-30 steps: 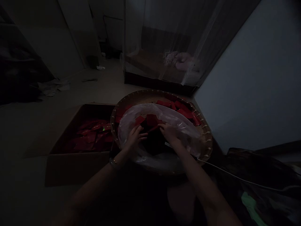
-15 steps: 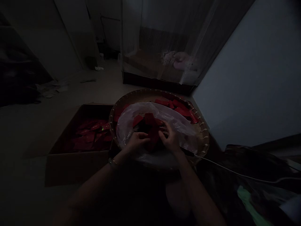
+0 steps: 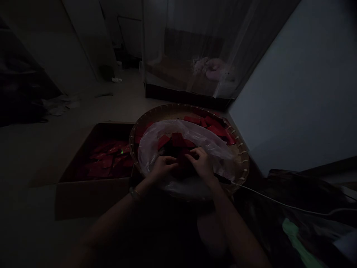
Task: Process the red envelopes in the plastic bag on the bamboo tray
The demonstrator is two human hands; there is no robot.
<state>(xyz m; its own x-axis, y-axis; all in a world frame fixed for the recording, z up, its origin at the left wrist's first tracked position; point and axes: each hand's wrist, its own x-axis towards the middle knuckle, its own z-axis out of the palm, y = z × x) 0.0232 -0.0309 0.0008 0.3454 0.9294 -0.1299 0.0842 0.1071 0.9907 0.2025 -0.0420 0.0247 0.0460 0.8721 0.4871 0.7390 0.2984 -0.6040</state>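
The room is very dim. My left hand (image 3: pixel 164 166) and my right hand (image 3: pixel 201 163) meet over a round woven basket tray (image 3: pixel 244 163). Thumb and fingers of each are closed at the sides of a dark red packet (image 3: pixel 182 159), whose lower part fades into shadow. More red packets (image 3: pixel 178 140) lie just beyond my fingers on a clear plastic bag (image 3: pixel 152 137) spread in the tray. By my right wrist rests a black object (image 3: pixel 222 179) with a white cord.
An open cardboard box (image 3: pixel 92 199) holding many red packets stands left of the tray. Others lie at the tray's far right. A netted bed (image 3: pixel 181 70) is behind, a pale wall (image 3: pixel 301 93) on the right. The white cord (image 3: pixel 279 203) runs right, past a green cloth (image 3: pixel 297 238).
My right hand's fingers have drawn in from a farther red packet to the one between my hands. My left hand has stayed almost in place. The view has shifted slightly.
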